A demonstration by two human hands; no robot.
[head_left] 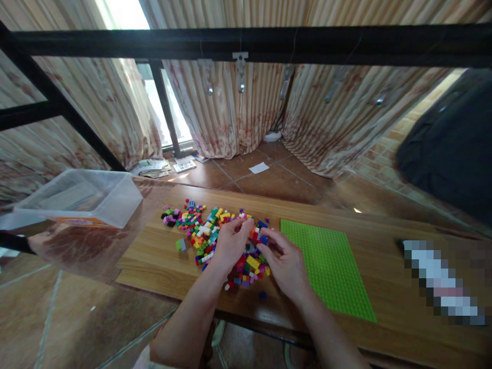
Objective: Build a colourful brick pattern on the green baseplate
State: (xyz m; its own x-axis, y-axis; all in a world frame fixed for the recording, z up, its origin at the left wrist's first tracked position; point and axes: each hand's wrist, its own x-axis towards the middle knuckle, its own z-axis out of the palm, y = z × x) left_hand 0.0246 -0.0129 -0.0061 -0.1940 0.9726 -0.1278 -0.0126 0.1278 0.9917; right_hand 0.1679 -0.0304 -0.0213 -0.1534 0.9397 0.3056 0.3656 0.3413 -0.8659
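Observation:
A loose heap of small, many-coloured toy building bricks (205, 230) lies on the wooden board. Over the heap's middle is my left hand (232, 241), its fingers closed together; whatever is in them is hidden. At the heap's right side, my right hand (286, 259) is curled, with a blue toy brick (263, 239) between thumb and forefinger. A flat green studded baseplate (326, 261) rests just right of my right hand. Apart from the heap, a green and grey brick piece (180, 245) lies to the left.
A clear plastic bin (126, 200) stands at the board's left, on a brown cloth. The wooden board (154, 261) has a blurred-out object (442, 282) at its right end. A black metal bar (307, 46) crosses above, before striped curtains. Papers (149, 167) lie on the tiled floor.

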